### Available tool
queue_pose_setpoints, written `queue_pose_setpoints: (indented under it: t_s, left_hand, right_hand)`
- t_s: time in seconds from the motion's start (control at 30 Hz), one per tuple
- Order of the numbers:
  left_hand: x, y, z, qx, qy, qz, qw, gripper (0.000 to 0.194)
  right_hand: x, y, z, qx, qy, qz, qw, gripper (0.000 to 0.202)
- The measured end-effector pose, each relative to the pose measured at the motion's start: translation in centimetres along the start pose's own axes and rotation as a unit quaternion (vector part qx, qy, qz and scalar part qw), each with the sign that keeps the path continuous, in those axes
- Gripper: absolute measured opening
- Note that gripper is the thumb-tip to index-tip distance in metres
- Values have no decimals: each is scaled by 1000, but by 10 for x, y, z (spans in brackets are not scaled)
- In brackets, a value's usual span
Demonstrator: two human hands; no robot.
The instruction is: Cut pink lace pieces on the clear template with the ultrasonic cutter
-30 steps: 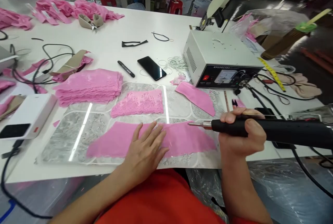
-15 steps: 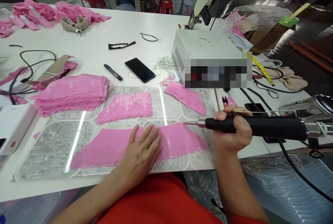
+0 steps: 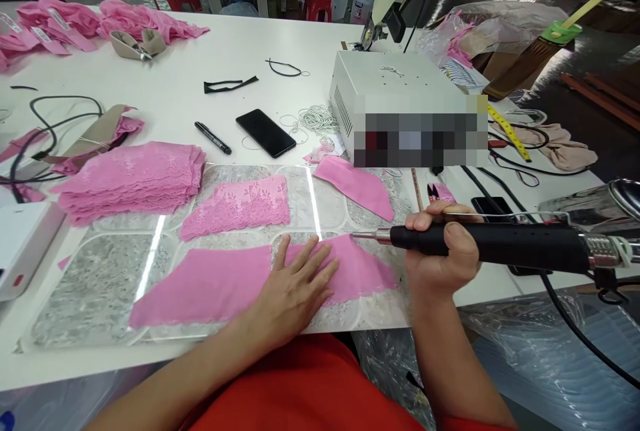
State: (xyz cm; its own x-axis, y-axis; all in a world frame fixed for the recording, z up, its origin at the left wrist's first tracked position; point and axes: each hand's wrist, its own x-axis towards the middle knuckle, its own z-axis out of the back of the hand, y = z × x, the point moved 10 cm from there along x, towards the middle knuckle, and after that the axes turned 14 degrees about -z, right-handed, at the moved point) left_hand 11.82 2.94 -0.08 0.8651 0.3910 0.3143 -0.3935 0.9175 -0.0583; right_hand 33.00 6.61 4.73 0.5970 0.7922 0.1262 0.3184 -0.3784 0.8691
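Two pink fabric pieces lie flat along the front of the marbled mat: a left piece (image 3: 200,284) and a right piece (image 3: 357,267). My left hand (image 3: 297,287) rests on them with its fingers spread, mostly over the right piece, and covers part of where they meet. In my right hand (image 3: 443,251) is a black handpiece (image 3: 520,246) with a thin metal tip, held level and pointing left. The tip is at the upper edge of the right piece; I cannot tell whether it touches. Behind lie a pink lace piece (image 3: 240,204) and a smaller plain pink piece (image 3: 355,184).
A stack of pink lace (image 3: 130,181) stands at the left. Toward the back are a phone (image 3: 266,132), a marker (image 3: 213,137) and a grey box (image 3: 400,81). Black cables (image 3: 575,317) hang at the right, near a glass jar (image 3: 590,207) with a metal lid.
My left hand has slid to the right across the fabric, onto the right piece. My right hand and the handpiece have barely moved. The camera view has shifted slightly.
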Motion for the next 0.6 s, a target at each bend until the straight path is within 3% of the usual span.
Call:
queue_pose_setpoints:
  t_s: [0.17,0.33,0.6]
  left_hand:
    - [1,-1,-1,6,-1,-2,1000,35]
    - [0,1,2,-4,-37,12,999,34]
    - [0,0,-1,-10,-31,11,999,35]
  right_hand:
    - [-1,0,-2,0,3,5,1000,13]
    - [-2,-1,-5,-12,0,9,1000,14]
    - [-4,1,-8,-31,14,26,999,10]
